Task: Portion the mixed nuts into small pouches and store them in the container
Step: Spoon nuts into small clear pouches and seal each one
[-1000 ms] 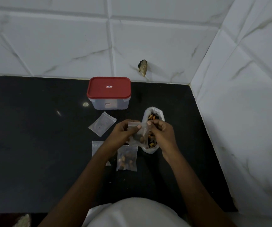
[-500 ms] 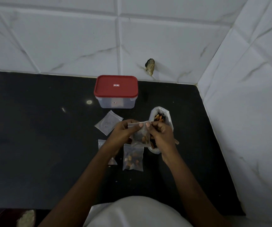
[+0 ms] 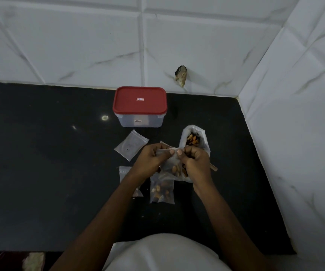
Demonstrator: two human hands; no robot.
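Note:
My left hand (image 3: 150, 160) and my right hand (image 3: 195, 162) both pinch the top edge of a small clear pouch (image 3: 172, 163) that has nuts in its bottom. Behind my right hand lies the open white bag of mixed nuts (image 3: 193, 136). A filled pouch (image 3: 162, 189) lies on the black counter just below my hands. An empty pouch (image 3: 131, 144) lies to the left, and another pouch (image 3: 124, 173) is partly hidden under my left forearm. The clear container with its red lid (image 3: 139, 101) on stands at the back.
The black counter (image 3: 40, 163) ends at white tiled walls at the back and on the right. A brown stick-like end (image 3: 214, 168) pokes out beside my right hand. A chipped spot (image 3: 181, 75) marks the back wall. My white shirt fills the bottom edge.
My hands stay together on the pouch's top edge, thumbs now side by side along it. The view has shifted slightly; nothing on the counter has moved.

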